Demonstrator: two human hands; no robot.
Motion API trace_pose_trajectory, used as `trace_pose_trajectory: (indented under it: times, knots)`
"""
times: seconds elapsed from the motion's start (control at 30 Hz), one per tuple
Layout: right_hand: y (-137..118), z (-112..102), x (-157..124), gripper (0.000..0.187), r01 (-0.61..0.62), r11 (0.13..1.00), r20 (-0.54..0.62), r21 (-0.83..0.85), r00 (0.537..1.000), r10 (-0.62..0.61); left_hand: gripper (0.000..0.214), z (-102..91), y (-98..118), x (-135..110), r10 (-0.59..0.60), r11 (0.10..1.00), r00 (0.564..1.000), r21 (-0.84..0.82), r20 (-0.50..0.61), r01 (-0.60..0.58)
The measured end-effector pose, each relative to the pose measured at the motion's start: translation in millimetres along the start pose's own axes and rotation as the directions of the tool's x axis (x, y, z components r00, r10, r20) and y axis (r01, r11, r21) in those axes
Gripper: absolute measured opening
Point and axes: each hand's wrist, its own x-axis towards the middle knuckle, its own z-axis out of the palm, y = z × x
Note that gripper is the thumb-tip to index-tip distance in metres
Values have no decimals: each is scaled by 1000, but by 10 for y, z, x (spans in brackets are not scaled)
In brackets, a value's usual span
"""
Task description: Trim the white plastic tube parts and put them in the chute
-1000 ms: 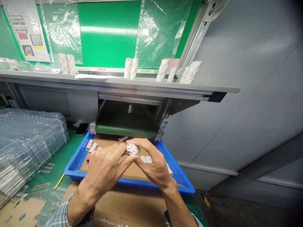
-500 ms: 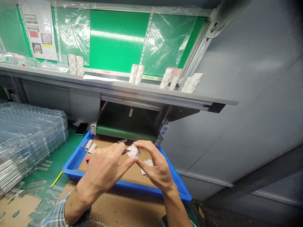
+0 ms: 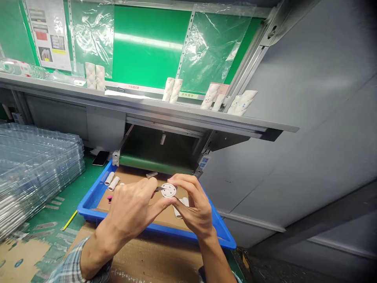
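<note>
Over the blue tray (image 3: 88,205), the right hand (image 3: 194,210) pinches a white disc (image 3: 169,190), best held still, while the left hand (image 3: 129,210) grips a thin tool (image 3: 158,189) against its face.

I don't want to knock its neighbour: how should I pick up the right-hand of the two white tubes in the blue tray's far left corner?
Probably from above, pinching the tube by its two ends: it lies flat on the cardboard, with the other tube close along its left side.
</note>
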Motion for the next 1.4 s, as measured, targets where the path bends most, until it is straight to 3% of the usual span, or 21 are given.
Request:
trace_pose_trajectory:
  times: [0.47, 0.77, 0.93, 1.03, 1.17, 1.27, 1.4]
  knots:
    - [-8, 58, -42, 31, 77, 991, -118, -110, 989, -90, 60, -28, 70, -10, 24, 999, 1000, -22, -6, -24]
    - [-80, 142, -60, 36, 56, 985, -199, -163, 976, -89, 63, -35, 96, -4, 33, 998, 999, -57, 17, -32]
    - [-64, 212, -92, 32, 18, 990, -235, -137, 971, -50, 49, -4, 91, -9, 26, 986, 996, -160, -79, -39]
    - [-50, 230, -114, 36, -2, 999, -199, -39, 980, -6, 37, 8, 55, -8, 27, 958, 991, -279, -128, -62]
    - [-33, 150, -127, 45, -72, 991, -13, 116, 997, 74, 32, -24, -32, 4, 56, 915, 995, -395, -80, -83]
    - [-25, 66, -110, 39, -120, 980, 36, 156, 993, 116, 34, -56, -74, 13, 42, 929, 998, -365, -49, -57]
    - [-36, 22, -59, 34, -81, 977, 45, 195, 996, 73, 47, -67, -70, 22, 16, 974, 999, -226, -43, -25]
